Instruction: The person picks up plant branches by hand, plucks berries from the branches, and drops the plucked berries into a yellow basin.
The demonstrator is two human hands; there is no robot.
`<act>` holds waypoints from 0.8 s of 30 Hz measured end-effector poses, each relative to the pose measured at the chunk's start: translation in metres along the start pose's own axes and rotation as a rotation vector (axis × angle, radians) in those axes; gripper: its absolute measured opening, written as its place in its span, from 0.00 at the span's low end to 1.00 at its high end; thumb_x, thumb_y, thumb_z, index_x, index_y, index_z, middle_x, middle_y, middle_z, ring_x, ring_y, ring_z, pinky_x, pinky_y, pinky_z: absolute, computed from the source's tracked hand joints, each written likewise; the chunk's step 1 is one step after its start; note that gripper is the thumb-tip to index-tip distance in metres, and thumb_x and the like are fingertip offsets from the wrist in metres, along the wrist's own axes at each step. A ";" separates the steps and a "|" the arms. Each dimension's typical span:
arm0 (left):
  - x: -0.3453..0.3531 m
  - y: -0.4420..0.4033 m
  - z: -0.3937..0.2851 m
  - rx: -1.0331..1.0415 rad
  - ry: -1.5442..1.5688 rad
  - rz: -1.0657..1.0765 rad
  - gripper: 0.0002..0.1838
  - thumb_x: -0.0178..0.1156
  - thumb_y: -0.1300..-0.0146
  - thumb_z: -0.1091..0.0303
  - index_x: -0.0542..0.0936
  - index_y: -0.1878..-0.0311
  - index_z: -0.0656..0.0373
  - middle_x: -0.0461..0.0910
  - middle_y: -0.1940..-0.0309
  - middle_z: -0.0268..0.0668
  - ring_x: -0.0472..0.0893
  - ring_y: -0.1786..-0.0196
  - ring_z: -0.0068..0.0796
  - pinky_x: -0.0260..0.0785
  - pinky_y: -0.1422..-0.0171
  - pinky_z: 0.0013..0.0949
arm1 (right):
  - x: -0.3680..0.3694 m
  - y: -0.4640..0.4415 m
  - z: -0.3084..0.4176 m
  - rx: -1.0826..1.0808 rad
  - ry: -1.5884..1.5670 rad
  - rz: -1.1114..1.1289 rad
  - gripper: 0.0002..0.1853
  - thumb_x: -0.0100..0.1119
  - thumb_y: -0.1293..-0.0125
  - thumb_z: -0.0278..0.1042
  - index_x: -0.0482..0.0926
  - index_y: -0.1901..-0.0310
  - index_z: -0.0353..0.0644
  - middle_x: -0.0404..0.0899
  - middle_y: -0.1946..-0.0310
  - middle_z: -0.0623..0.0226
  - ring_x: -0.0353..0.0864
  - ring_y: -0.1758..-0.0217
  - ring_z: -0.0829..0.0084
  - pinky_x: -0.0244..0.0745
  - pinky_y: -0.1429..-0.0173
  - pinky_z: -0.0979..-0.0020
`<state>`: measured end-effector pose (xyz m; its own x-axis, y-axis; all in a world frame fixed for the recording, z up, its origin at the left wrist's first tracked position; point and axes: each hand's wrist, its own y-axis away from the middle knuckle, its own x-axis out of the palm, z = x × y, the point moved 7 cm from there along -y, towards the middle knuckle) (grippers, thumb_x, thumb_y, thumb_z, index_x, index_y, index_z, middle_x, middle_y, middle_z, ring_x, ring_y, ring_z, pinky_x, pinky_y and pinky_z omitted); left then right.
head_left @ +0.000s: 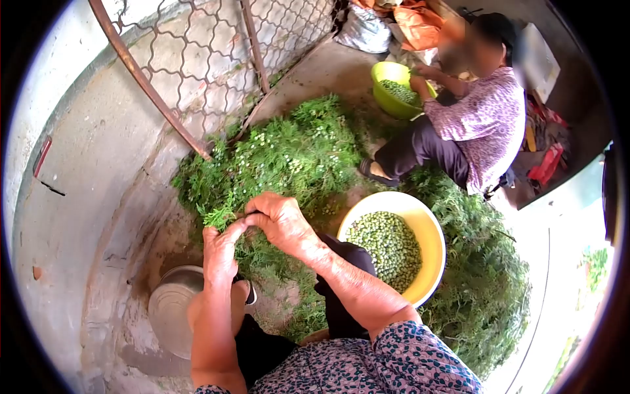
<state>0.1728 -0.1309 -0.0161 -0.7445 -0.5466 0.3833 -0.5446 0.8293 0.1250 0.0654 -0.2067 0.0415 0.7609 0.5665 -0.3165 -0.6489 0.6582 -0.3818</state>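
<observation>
My left hand (220,251) is closed on a small green sprig (221,215), which sticks up past its fingers. My right hand (279,220) meets it from the right, thumb and fingers pinched at the sprig's base; what lies between those fingertips is too small to make out. Beyond both hands spreads a heap of green branches (289,148) dotted with pale berries. Right of my knee stands a yellow basin (430,243) holding many small green berries (384,246).
A co-worker (479,118) sits at the upper right, hands over a lime-green basin (384,98) of berries. More branches (479,282) lie right of the yellow basin. A metal pot (172,312) is at the lower left. A wire mesh frame (203,59) leans by the wall.
</observation>
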 end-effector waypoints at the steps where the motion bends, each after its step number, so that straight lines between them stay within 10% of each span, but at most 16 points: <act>1: 0.002 0.007 -0.001 0.014 -0.017 0.007 0.13 0.61 0.50 0.80 0.77 0.59 0.63 0.79 0.64 0.34 0.78 0.63 0.23 0.69 0.57 0.28 | -0.003 0.007 0.006 -0.019 -0.012 -0.039 0.06 0.59 0.50 0.22 0.75 0.69 0.34 0.73 0.73 0.55 0.75 0.68 0.56 0.70 0.64 0.64; 6: 0.010 0.062 -0.009 -0.011 0.096 -0.157 0.12 0.62 0.51 0.78 0.74 0.61 0.60 0.77 0.67 0.36 0.77 0.63 0.28 0.71 0.60 0.32 | -0.002 0.047 0.009 0.329 -0.431 0.025 0.02 0.57 0.42 0.24 0.75 0.69 0.36 0.73 0.80 0.69 0.69 0.80 0.82 0.65 0.77 0.77; 13: 0.005 0.116 0.002 -0.127 0.418 -0.275 0.10 0.59 0.45 0.71 0.76 0.59 0.59 0.78 0.66 0.34 0.77 0.67 0.28 0.71 0.62 0.32 | -0.068 0.115 0.011 0.537 -0.656 -0.205 0.06 0.56 0.42 0.28 0.75 0.62 0.40 0.74 0.77 0.70 0.71 0.78 0.81 0.67 0.74 0.79; 24: 0.022 0.167 0.010 -0.140 0.478 -0.100 0.07 0.58 0.43 0.74 0.75 0.61 0.61 0.79 0.66 0.37 0.79 0.68 0.29 0.74 0.65 0.32 | -0.257 0.260 -0.054 0.670 0.414 -0.592 0.18 0.51 0.44 0.28 0.74 0.50 0.38 0.74 0.52 0.60 0.73 0.51 0.66 0.66 0.46 0.68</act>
<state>0.0619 -0.0055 0.0035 -0.4137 -0.5371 0.7351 -0.5227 0.8012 0.2912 -0.2984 -0.2073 -0.0233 0.8239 -0.0797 -0.5611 0.0648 0.9968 -0.0464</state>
